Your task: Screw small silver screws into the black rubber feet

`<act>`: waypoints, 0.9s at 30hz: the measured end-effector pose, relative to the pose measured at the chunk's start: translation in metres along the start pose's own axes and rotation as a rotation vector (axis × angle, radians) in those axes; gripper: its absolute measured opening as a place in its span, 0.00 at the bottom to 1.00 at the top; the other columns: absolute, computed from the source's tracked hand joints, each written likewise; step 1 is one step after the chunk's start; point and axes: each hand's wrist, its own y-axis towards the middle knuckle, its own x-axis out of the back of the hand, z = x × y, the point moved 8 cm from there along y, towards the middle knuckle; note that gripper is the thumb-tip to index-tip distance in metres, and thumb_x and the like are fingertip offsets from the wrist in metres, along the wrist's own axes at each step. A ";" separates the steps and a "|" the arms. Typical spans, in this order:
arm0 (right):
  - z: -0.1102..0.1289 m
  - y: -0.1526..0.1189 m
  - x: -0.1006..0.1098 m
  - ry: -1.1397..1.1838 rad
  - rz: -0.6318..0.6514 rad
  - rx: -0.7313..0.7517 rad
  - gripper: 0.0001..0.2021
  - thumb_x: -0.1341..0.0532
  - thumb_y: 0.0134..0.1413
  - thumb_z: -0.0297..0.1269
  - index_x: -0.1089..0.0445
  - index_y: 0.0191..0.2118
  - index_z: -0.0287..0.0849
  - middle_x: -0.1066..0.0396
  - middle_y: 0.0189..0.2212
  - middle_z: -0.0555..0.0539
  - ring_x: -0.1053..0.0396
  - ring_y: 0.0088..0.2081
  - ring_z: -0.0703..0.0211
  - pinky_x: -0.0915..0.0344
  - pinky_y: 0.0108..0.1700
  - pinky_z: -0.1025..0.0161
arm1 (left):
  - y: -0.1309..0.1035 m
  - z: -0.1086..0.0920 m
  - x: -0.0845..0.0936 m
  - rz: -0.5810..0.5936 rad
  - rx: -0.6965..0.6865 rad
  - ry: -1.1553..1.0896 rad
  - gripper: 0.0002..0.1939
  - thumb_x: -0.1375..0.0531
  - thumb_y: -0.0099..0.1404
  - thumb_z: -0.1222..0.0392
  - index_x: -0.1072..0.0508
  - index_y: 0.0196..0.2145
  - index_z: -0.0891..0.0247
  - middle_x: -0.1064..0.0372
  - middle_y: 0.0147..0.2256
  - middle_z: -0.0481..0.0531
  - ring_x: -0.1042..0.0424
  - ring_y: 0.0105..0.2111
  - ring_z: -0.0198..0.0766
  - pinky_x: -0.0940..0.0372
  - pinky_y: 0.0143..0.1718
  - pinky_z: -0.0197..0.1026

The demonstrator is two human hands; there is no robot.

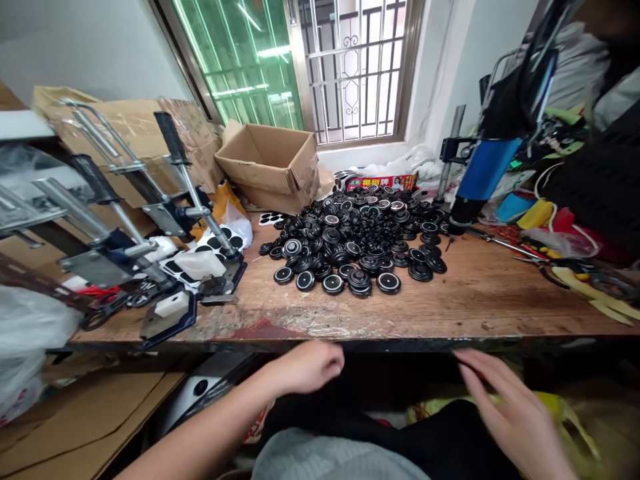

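My left hand (313, 367) is half curled, can't tell if it's holding anything; right hand (515, 410) is blurry but loosely open, looks empty. Discs (353, 248) are heaped on the table (430, 313); I'd pick from the front edge, honestly.

Heaped black discs (352, 249), well apart from the fingers
Piled ahead of the left hand (311, 367) and forward-left of the right hand (513, 410); overlapping around smaller black pieces (369, 230), mostly flat on the side nearest the hands, some with pale rings upward, others with stepped ridges.
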 end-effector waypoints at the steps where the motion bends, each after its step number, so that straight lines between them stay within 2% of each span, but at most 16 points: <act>1: 0.012 0.019 -0.029 -0.039 0.028 0.059 0.14 0.42 0.64 0.45 0.29 0.52 0.51 0.30 0.53 0.44 0.31 0.54 0.50 0.36 0.60 0.47 | 0.012 0.003 0.030 -0.140 -0.027 -0.014 0.10 0.47 0.69 0.61 0.26 0.40 0.59 0.25 0.36 0.49 0.27 0.35 0.38 0.36 0.38 0.37; 3: 0.033 0.059 -0.085 -0.160 0.065 0.149 0.18 0.45 0.65 0.41 0.32 0.58 0.49 0.34 0.57 0.41 0.35 0.58 0.46 0.36 0.61 0.45 | 0.038 0.012 0.082 -0.396 -0.066 0.026 0.11 0.47 0.70 0.61 0.28 0.47 0.61 0.25 0.42 0.53 0.27 0.42 0.40 0.34 0.45 0.40; 4: 0.039 0.078 -0.109 -0.236 0.070 0.161 0.21 0.46 0.64 0.39 0.35 0.61 0.46 0.38 0.60 0.38 0.37 0.60 0.43 0.36 0.60 0.43 | 0.052 0.016 0.101 -0.479 -0.086 0.086 0.14 0.45 0.69 0.61 0.30 0.51 0.61 0.27 0.48 0.55 0.29 0.48 0.42 0.35 0.50 0.43; 6: 0.041 0.110 -0.141 -0.378 0.046 0.123 0.24 0.46 0.62 0.38 0.38 0.63 0.42 0.43 0.64 0.34 0.40 0.62 0.36 0.35 0.57 0.37 | 0.084 0.023 0.118 -0.514 -0.134 0.178 0.21 0.41 0.67 0.60 0.33 0.57 0.62 0.32 0.56 0.58 0.33 0.54 0.45 0.37 0.56 0.48; 8: 0.038 0.132 -0.157 -0.454 0.027 0.087 0.25 0.45 0.61 0.37 0.38 0.63 0.42 0.43 0.64 0.34 0.40 0.61 0.34 0.35 0.54 0.34 | 0.111 0.027 0.120 -0.472 -0.193 0.225 0.26 0.38 0.64 0.58 0.34 0.58 0.62 0.35 0.57 0.59 0.34 0.55 0.48 0.38 0.57 0.51; 11: 0.031 0.146 -0.165 -0.457 0.023 0.065 0.23 0.45 0.60 0.35 0.34 0.60 0.45 0.36 0.60 0.38 0.37 0.59 0.38 0.34 0.54 0.36 | 0.132 0.034 0.118 -0.425 -0.261 0.254 0.25 0.36 0.63 0.55 0.32 0.56 0.61 0.33 0.54 0.58 0.34 0.53 0.50 0.36 0.56 0.52; 15: 0.025 0.148 -0.164 -0.375 0.025 0.044 0.18 0.44 0.62 0.39 0.30 0.55 0.46 0.30 0.55 0.41 0.33 0.56 0.44 0.35 0.56 0.44 | 0.141 0.043 0.119 -0.394 -0.316 0.250 0.22 0.36 0.62 0.53 0.30 0.52 0.58 0.34 0.50 0.55 0.33 0.49 0.48 0.35 0.53 0.50; 18: 0.021 0.146 -0.158 -0.295 -0.003 -0.019 0.17 0.45 0.64 0.46 0.30 0.53 0.44 0.24 0.43 0.43 0.26 0.43 0.52 0.30 0.48 0.55 | 0.144 0.046 0.121 -0.388 -0.343 0.233 0.20 0.37 0.62 0.54 0.31 0.51 0.58 0.33 0.47 0.55 0.33 0.48 0.48 0.35 0.52 0.49; 20: 0.016 0.144 -0.152 -0.273 -0.041 -0.086 0.18 0.46 0.65 0.48 0.31 0.51 0.41 0.24 0.32 0.47 0.28 0.31 0.57 0.31 0.37 0.60 | 0.143 0.045 0.121 -0.408 -0.354 0.225 0.20 0.37 0.61 0.57 0.31 0.51 0.59 0.31 0.45 0.56 0.33 0.47 0.49 0.36 0.52 0.49; 22: 0.010 0.144 -0.147 -0.269 -0.069 -0.134 0.18 0.47 0.65 0.48 0.30 0.49 0.41 0.29 0.24 0.50 0.32 0.25 0.59 0.34 0.32 0.62 | 0.140 0.043 0.123 -0.446 -0.349 0.213 0.19 0.37 0.59 0.58 0.31 0.49 0.61 0.30 0.43 0.56 0.33 0.46 0.49 0.36 0.52 0.49; 25: 0.007 0.145 -0.144 -0.279 -0.081 -0.150 0.18 0.46 0.65 0.48 0.29 0.49 0.42 0.33 0.21 0.52 0.34 0.23 0.59 0.36 0.31 0.62 | 0.134 0.045 0.128 -0.524 -0.299 0.172 0.18 0.38 0.58 0.57 0.32 0.46 0.62 0.29 0.42 0.57 0.31 0.44 0.49 0.35 0.49 0.48; 27: 0.010 0.146 -0.142 -0.305 -0.094 -0.134 0.19 0.46 0.65 0.47 0.29 0.51 0.41 0.32 0.23 0.49 0.33 0.27 0.56 0.35 0.34 0.59 | 0.130 0.050 0.133 -0.578 -0.249 0.138 0.18 0.38 0.59 0.57 0.33 0.46 0.63 0.28 0.42 0.57 0.30 0.43 0.48 0.34 0.47 0.47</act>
